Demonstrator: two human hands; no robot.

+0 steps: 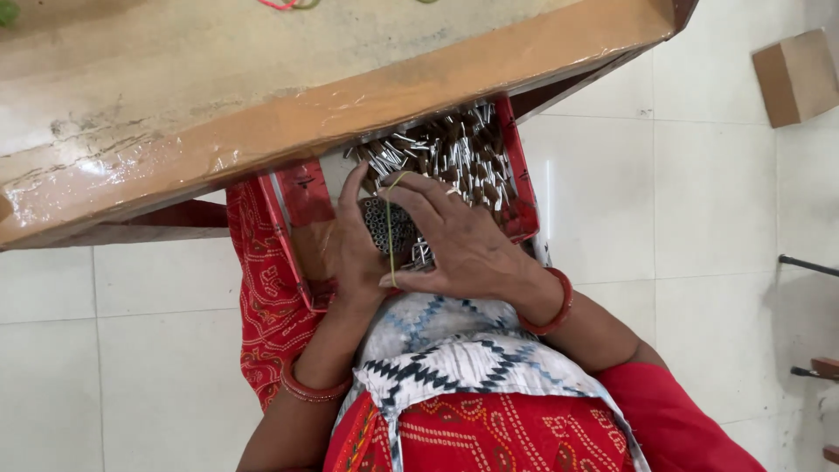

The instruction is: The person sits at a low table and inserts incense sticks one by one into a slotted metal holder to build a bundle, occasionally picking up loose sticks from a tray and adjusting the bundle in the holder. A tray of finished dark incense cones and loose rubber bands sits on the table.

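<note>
Below the table edge, my left hand [354, 249] grips a round bundle of short metal tubes [389, 225], seen end-on. My right hand [459, 240] lies over the bundle from the right, with a thin yellow-green band [391, 223] stretched across the tube ends between its fingers. Both hands hover over a red tray [523, 197] on my lap, which holds several loose silvery metal tubes [450, 153]. Red bangles circle both wrists.
A wooden table [218, 96] with a worn, glossy top fills the upper left and overhangs the tray. A cardboard box [797, 77] sits on the white tiled floor [699, 201] at the upper right. Dark metal parts [808, 267] show at the right edge.
</note>
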